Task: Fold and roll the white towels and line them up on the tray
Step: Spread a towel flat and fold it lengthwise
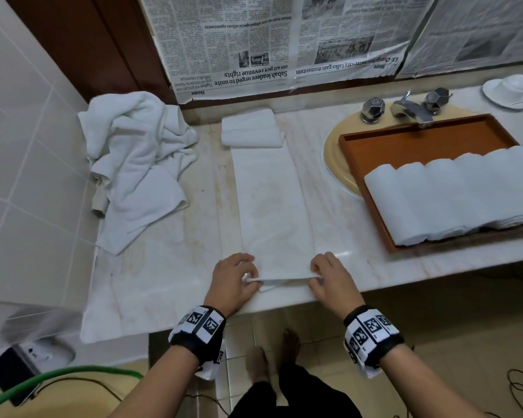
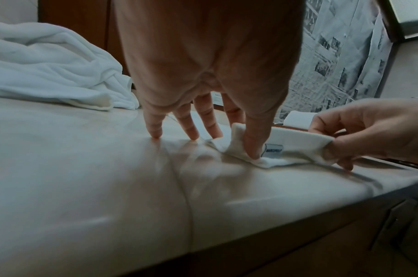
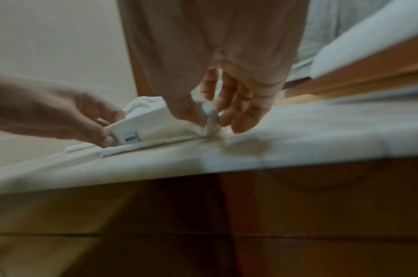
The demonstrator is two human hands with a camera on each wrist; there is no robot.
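A white towel, folded into a long narrow strip, lies on the marble counter and runs away from me. My left hand pinches its near left corner between thumb and fingers, and my right hand pinches the near right corner. The near edge is lifted and turned over, with a small label showing. Several rolled white towels lie side by side on the wooden tray at the right. Another folded towel sits at the strip's far end.
A heap of loose white towels lies at the left against the tiled wall. The tray sits over a sink with a chrome tap. Newspaper covers the wall behind. A white cup and saucer stand at far right.
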